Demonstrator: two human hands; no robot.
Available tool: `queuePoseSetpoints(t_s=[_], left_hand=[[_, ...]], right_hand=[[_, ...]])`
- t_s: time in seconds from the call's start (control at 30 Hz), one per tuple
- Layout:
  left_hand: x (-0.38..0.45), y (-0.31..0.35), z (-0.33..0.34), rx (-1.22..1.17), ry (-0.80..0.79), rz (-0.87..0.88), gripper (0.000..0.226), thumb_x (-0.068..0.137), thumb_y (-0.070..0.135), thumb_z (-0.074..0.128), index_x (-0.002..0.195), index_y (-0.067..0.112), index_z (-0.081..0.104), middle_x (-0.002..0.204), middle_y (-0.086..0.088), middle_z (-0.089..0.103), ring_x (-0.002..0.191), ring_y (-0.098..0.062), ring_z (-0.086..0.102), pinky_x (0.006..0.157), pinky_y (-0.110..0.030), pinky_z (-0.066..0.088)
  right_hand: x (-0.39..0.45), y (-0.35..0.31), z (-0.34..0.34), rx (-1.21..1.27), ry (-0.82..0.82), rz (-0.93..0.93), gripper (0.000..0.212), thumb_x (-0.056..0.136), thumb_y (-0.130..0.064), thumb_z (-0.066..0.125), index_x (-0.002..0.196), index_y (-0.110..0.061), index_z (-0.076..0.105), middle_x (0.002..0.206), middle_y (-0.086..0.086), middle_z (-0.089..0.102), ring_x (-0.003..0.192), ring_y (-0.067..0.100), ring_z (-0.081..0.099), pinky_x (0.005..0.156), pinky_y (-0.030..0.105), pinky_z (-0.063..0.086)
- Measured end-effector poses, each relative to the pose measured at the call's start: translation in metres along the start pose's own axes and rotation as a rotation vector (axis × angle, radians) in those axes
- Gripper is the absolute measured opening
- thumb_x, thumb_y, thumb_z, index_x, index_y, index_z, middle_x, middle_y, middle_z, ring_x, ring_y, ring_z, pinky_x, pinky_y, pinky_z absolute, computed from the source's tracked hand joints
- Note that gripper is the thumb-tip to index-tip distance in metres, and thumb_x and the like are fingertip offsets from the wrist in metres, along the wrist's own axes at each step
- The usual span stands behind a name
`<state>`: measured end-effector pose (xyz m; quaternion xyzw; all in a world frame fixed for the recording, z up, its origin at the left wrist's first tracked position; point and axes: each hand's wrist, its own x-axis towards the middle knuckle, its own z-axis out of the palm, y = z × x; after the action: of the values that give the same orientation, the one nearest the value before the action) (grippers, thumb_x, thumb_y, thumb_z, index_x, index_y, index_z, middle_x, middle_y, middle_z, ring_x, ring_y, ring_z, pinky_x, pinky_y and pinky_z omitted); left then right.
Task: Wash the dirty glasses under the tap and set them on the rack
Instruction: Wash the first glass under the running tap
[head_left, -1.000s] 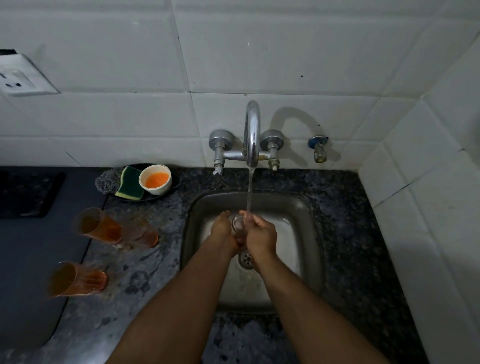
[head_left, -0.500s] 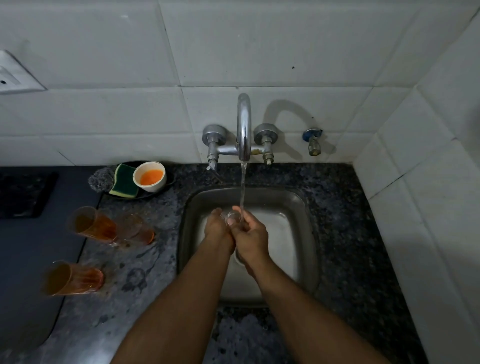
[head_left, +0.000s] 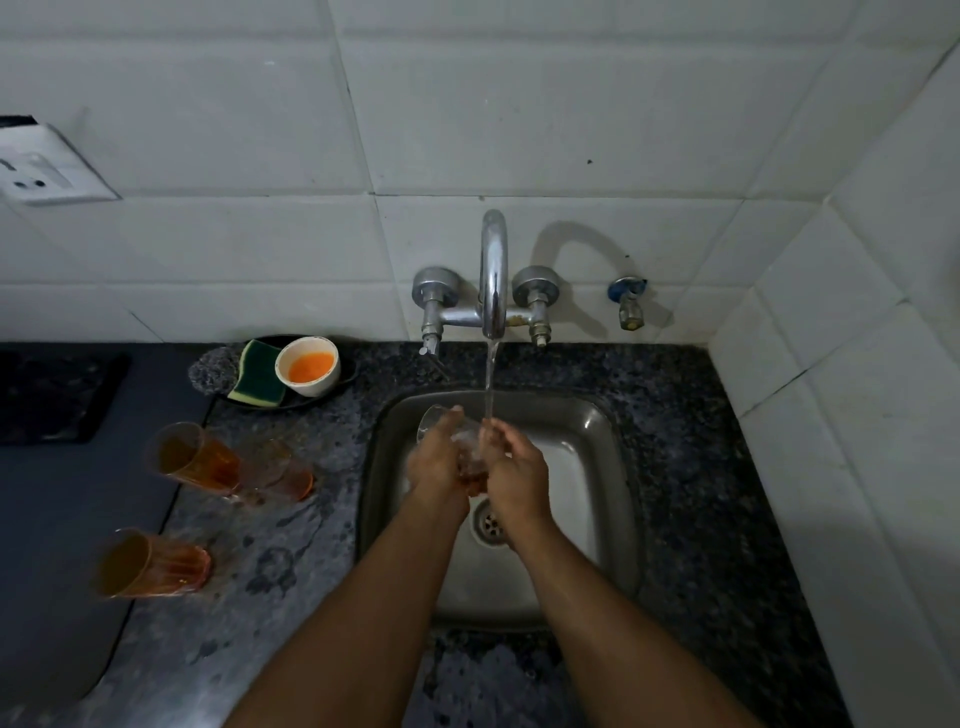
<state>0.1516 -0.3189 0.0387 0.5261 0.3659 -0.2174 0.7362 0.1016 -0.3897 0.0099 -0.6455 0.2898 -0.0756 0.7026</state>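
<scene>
Head view over the sink. I hold one glass between both hands beneath the tap, its mouth tipped up and to the left, its base low between the palms. The left hand wraps around the glass's left side; the right hand is cupped against its right side with fingers curled, and the stream lands at the right fingertips beside the glass wall. I judge this hold lets the water run over the outside while the hands rub; whether the fingers reach inside I cannot tell. The glass sits above the drain, presumably so runoff leaves directly.

Count: one glass in hand; three dirty glasses on the granite counter to the left, two close together (rear left glass, rear right glass) and one nearer me (front glass), all holding amber residue. They stand well apart from the sink, within the left hand's reach. One sponge, one scouring pad and one small bowl of orange liquid lie behind them. No rack is visible.
</scene>
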Motion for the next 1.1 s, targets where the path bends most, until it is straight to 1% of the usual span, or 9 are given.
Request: queuePoseSetpoints(t_s=[0.1, 0.2, 0.3, 0.4, 0.5, 0.63, 0.73, 0.87, 1.1], left_hand=[[0.006, 0.003, -0.006, -0.077, -0.113, -0.018, 0.021, 0.092, 0.028, 0.073, 0.076, 0.014, 0.068, 0.065, -0.004, 0.063, 0.058, -0.017, 0.058, 0.055, -0.03, 0.045], [0.004, 0.001, 0.0, -0.186, -0.136, -0.001, 0.008, 0.089, 0.014, 0.075, 0.086, 0.009, 0.07, 0.078, -0.009, 0.066, 0.063, -0.018, 0.063, 0.06, -0.03, 0.054], [0.004, -0.001, 0.005, -0.207, -0.105, 0.034, 0.015, 0.085, 0.005, 0.078, 0.098, 0.004, 0.072, 0.088, -0.013, 0.07, 0.07, -0.02, 0.067, 0.067, -0.03, 0.056], [0.009, -0.003, 0.001, -0.23, -0.171, 0.015, 0.029, 0.084, 0.013, 0.079, 0.11, 0.006, 0.068, 0.103, -0.019, 0.066, 0.076, -0.023, 0.067, 0.072, -0.033, 0.057], [0.009, -0.008, 0.001, -0.248, -0.182, -0.013, 0.034, 0.081, 0.016, 0.08, 0.112, 0.005, 0.071, 0.104, -0.02, 0.07, 0.08, -0.026, 0.07, 0.075, -0.035, 0.059], [0.013, -0.013, 0.001, -0.22, -0.096, 0.005, 0.009, 0.084, 0.009, 0.079, 0.09, 0.006, 0.073, 0.084, -0.014, 0.072, 0.062, -0.02, 0.068, 0.056, -0.027, 0.057], [0.019, -0.007, -0.002, -0.241, -0.147, -0.062, 0.015, 0.081, 0.018, 0.08, 0.086, 0.01, 0.068, 0.079, -0.01, 0.066, 0.062, -0.021, 0.065, 0.058, -0.03, 0.057], [0.021, -0.003, 0.006, -0.21, -0.084, -0.121, 0.017, 0.08, 0.015, 0.084, 0.087, 0.006, 0.071, 0.069, -0.01, 0.069, 0.053, -0.022, 0.069, 0.05, -0.03, 0.056], [0.025, -0.014, 0.002, -0.291, -0.111, -0.072, 0.02, 0.077, 0.021, 0.084, 0.085, 0.011, 0.069, 0.081, -0.009, 0.067, 0.062, -0.02, 0.067, 0.059, -0.03, 0.057]], right_hand=[[0.003, 0.0, -0.009, -0.299, -0.113, -0.223, 0.033, 0.11, -0.037, 0.049, 0.137, -0.021, 0.06, 0.128, -0.002, 0.057, 0.106, 0.013, 0.065, 0.081, 0.019, 0.057], [-0.002, 0.003, -0.009, -0.49, -0.058, -0.301, 0.029, 0.113, -0.036, 0.038, 0.129, -0.023, 0.057, 0.102, -0.01, 0.066, 0.091, 0.007, 0.066, 0.069, 0.007, 0.045], [0.001, 0.005, -0.005, -0.452, 0.061, -0.212, 0.031, 0.113, -0.04, 0.033, 0.125, -0.023, 0.055, 0.08, -0.007, 0.069, 0.069, 0.003, 0.065, 0.056, 0.016, 0.044], [0.004, 0.001, -0.008, -0.399, 0.004, -0.237, 0.027, 0.111, -0.042, 0.039, 0.117, -0.024, 0.057, 0.074, -0.007, 0.067, 0.061, 0.0, 0.063, 0.054, 0.014, 0.042], [0.016, 0.003, -0.005, -0.36, 0.055, -0.159, 0.03, 0.111, -0.041, 0.042, 0.105, -0.02, 0.063, 0.081, -0.005, 0.07, 0.073, 0.006, 0.067, 0.062, 0.021, 0.05], [0.027, 0.0, 0.004, -0.278, 0.035, 0.108, 0.055, 0.099, -0.065, 0.041, 0.097, -0.02, 0.072, 0.091, 0.0, 0.076, 0.087, 0.018, 0.073, 0.081, 0.042, 0.062], [0.016, -0.01, -0.01, -0.523, -0.088, -0.137, 0.048, 0.101, -0.065, 0.049, 0.104, -0.02, 0.063, 0.09, -0.006, 0.071, 0.082, 0.005, 0.068, 0.066, 0.02, 0.053], [0.009, 0.002, -0.022, -0.634, -0.087, -0.367, 0.066, 0.091, -0.084, 0.039, 0.108, -0.023, 0.057, 0.089, -0.007, 0.071, 0.079, 0.005, 0.069, 0.067, 0.028, 0.058], [0.012, -0.016, -0.001, -0.197, -0.093, 0.199, 0.046, 0.096, -0.064, 0.06, 0.093, -0.023, 0.08, 0.088, -0.001, 0.079, 0.084, 0.015, 0.076, 0.067, 0.026, 0.057]])
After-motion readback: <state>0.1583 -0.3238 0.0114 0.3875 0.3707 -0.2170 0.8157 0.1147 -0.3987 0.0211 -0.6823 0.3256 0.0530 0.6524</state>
